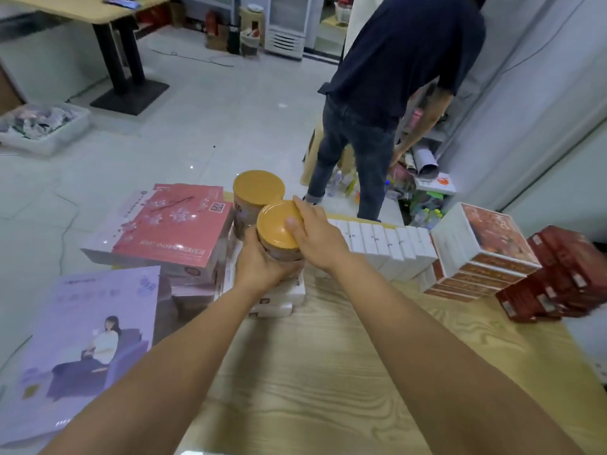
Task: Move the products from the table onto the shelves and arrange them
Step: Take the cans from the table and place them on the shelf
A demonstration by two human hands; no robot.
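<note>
Gold-lidded can (pixel 277 229), lid on, gripped by left hand (pixel 259 262) and right hand (pixel 317 239)

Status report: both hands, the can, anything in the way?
Left hand grips near can at side. Right hand holds its lid edge. Second can close behind, pink box at left.

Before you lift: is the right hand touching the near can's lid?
Touching. Head view shows the right hand over the near can's lid, thumb pressed on top.
</note>
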